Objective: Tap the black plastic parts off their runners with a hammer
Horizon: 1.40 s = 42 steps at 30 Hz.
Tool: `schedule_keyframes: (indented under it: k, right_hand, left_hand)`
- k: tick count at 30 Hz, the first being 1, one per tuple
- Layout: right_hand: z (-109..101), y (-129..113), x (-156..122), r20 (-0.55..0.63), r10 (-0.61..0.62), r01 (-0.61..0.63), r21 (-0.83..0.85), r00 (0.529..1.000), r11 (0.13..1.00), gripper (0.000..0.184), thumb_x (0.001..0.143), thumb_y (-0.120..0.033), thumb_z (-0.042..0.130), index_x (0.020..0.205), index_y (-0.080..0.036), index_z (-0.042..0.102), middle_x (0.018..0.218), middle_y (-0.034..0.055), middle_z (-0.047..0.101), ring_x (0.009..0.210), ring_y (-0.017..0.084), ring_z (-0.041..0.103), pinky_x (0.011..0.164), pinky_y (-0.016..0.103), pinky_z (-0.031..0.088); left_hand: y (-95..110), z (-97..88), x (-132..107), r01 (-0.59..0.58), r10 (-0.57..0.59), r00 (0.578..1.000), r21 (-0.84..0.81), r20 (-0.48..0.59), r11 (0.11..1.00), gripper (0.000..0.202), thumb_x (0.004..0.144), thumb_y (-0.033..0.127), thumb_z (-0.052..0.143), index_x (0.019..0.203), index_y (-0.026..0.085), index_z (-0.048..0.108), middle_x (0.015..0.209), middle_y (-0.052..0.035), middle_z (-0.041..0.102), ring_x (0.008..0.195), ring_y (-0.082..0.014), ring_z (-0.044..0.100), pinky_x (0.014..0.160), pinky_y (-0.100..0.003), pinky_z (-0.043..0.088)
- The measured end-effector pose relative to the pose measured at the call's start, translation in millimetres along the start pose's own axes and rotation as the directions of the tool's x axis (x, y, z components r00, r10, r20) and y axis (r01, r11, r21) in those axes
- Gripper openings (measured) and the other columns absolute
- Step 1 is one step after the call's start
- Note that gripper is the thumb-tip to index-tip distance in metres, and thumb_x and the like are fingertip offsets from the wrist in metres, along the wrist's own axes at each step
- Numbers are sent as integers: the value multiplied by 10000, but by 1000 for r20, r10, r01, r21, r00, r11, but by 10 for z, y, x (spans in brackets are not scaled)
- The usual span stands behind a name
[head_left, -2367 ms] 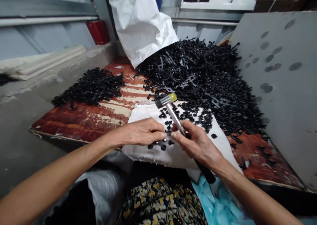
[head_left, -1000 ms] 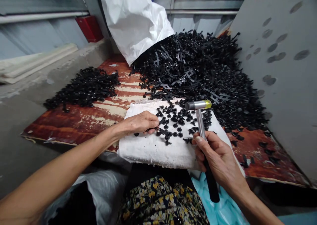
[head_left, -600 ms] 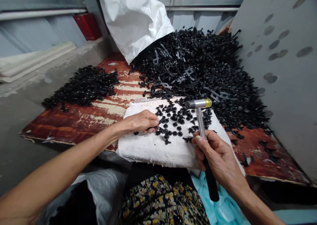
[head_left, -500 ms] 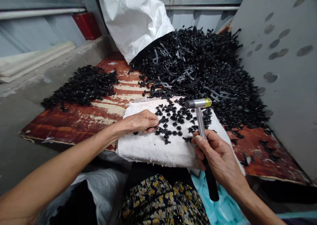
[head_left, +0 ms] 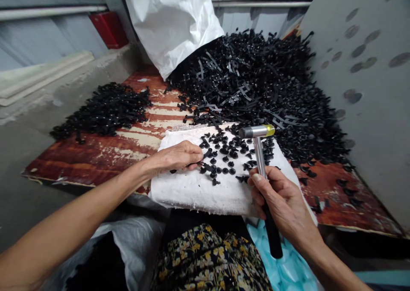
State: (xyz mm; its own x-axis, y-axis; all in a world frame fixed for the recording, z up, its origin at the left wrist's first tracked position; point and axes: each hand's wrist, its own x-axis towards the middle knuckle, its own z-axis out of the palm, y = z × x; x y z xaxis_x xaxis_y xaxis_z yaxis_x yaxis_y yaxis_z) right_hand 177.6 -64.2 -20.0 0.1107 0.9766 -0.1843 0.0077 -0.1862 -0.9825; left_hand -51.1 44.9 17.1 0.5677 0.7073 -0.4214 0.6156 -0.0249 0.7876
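black plastic fasteners (head_left: 221, 154) lie scattered across a folded white cloth (head_left: 198, 192) at the center of the frame, and that's where all the action is! the left hand (head_left: 174, 156) comes in from the lower left, fingers curled and drawn in narrow, pinching what looks like one small black piece at the near edge of the scatter, though the fingertips hide most of it. over on the right, the right hand (head_left: 282, 192) wraps firmly around the black grip of a mallet (head_left: 259, 154), fingers closed and thumb laid along the shaft. the mallet stands upright with its steel head and yellow tip held above the fasteners, not touching them, a hold that seems to keep it ready close to the pieces. the cloth sits on a peeling red-varnished board (head_left: 80, 163), probably as padding, with a great heap of black plastic pieces (head_left: 253, 81) piled just behind it. a smaller heap (head_left: 102, 111) sits at the left, well apart, and a white woven sack (head_left: 166, 22) slumps at the top of the frame. a grey panel (head_left: 361, 90) leans along the right side, seemingly walling in the pile, and a floral-print garment (head_left: 208, 257) fills the bottom of the view!
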Motion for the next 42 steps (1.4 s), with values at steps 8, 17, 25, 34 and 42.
schedule_keyframes:
  k: [8,17,25,34,42]
  right_hand:
    - [8,-25,11,-7,2,-2,-4,1000,1000,346,780,-538,655,867,-216,567,557,-76,422,417,83,352,311,180,350]
    - [23,-39,-6,0,17,-17,1,1000,1000,332,789,-526,654,870,-218,562,549,-80,411,406,83,340,310,182,343]
    - [-26,-31,-3,61,-12,20,-130,998,991,367,857,-519,577,1034,-197,596,585,-60,459,413,89,372,330,191,334]
    - [-64,-139,53,219,-379,435,-534,899,725,447,917,-265,461,1340,-159,556,1087,121,715,947,236,689,918,424,526]
    - [-63,-138,134,344,-576,636,-633,741,441,565,894,-94,393,1443,-217,446,971,103,685,764,204,658,715,362,574]
  left_hand:
    - [-37,7,10,-6,6,1000,-27,1,1000,285,835,300,456,578,178,431,492,57,398,395,-40,284,389,-182,198]
    - [50,19,-6,28,-28,1000,35,-4,999,301,832,233,451,536,181,425,433,65,329,375,-48,250,389,-194,167]
    - [58,-37,21,81,-81,996,7,-25,997,305,795,233,504,502,177,440,395,56,355,354,-50,249,389,-203,159]
    - [-84,-54,49,67,-60,997,-146,50,987,296,770,281,535,513,171,438,439,48,382,373,-43,267,397,-205,170]
    - [-129,-89,82,37,-28,997,-146,66,989,322,774,342,564,521,169,463,445,44,399,378,-46,291,394,-202,187]
